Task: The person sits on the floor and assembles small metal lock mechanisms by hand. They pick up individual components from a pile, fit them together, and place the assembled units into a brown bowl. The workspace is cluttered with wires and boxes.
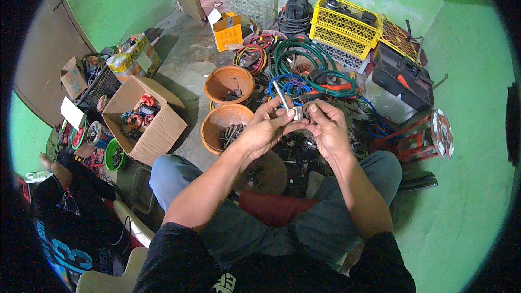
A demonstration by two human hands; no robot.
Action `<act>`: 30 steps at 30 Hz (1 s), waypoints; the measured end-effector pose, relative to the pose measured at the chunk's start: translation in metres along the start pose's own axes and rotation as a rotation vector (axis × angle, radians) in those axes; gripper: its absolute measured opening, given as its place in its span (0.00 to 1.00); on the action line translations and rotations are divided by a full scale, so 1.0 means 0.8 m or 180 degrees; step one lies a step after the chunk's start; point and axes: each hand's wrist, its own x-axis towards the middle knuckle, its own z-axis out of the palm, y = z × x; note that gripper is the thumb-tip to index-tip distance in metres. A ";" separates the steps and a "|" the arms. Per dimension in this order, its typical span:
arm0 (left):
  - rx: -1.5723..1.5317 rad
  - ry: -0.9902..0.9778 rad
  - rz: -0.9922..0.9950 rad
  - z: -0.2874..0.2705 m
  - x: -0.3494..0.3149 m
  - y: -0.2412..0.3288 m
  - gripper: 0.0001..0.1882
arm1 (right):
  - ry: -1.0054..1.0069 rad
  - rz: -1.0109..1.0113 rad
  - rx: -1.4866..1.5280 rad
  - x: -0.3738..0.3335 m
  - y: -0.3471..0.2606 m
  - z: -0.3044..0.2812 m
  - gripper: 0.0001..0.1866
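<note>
Both hands meet in front of the body; clock directions taken from this grip. Left hand (265, 129): thumb and fingers closed on a silver rod (281, 95). Rod tilts, its free end projecting from the grip toward 11 o'clock; its lower end lies at the left fingertips. A small metal piece (297, 113) sits beside that end, between the two hands. Right hand (330, 130): on the 3 o'clock side, fingertips drawn together near this piece; cannot tell whether they pinch it. Surroundings: blue coil (293, 80) at 12, yellow crate (347, 31) between 1 and 2, red stand (442, 134) at 3, orange bowl (208, 133) at 9, cardboard box (163, 142) farther out at 9.
</note>
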 end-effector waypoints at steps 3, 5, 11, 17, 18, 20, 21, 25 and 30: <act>-0.0064 -0.0112 -0.0051 0.000 0.001 0.004 0.23 | -0.0199 -0.0210 0.0022 0.002 -0.001 -0.004 0.08; -0.0232 -0.0169 -0.0080 -0.001 0.001 0.001 0.23 | -0.0197 -0.0309 0.0066 0.001 -0.002 0.003 0.08; -0.0543 -0.0225 -0.0088 0.002 -0.001 -0.002 0.21 | -0.0261 -0.0400 0.0444 0.001 0.004 0.005 0.08; -0.0346 -0.0052 -0.0032 -0.006 0.004 -0.003 0.15 | 0.0072 -0.0779 -0.0665 0.003 0.006 0.007 0.06; -0.0313 0.0033 -0.0020 -0.007 0.003 -0.003 0.14 | 0.0217 -0.0963 -0.1299 0.004 0.004 0.007 0.06; -0.0242 0.0193 0.0000 -0.007 0.001 -0.001 0.11 | 0.0248 -0.1116 -0.1799 0.012 0.010 0.002 0.05; -0.0222 0.0274 0.0013 -0.010 0.002 -0.003 0.08 | 0.0268 -0.1197 -0.2051 0.014 0.012 0.001 0.05; 0.0322 0.0655 0.0086 -0.014 -0.001 -0.006 0.08 | -0.0201 -0.1725 -0.2957 0.013 0.003 0.014 0.06; 0.1007 0.0762 0.0055 -0.011 -0.009 0.005 0.09 | -0.0197 -0.1237 -0.2896 0.008 -0.005 0.014 0.06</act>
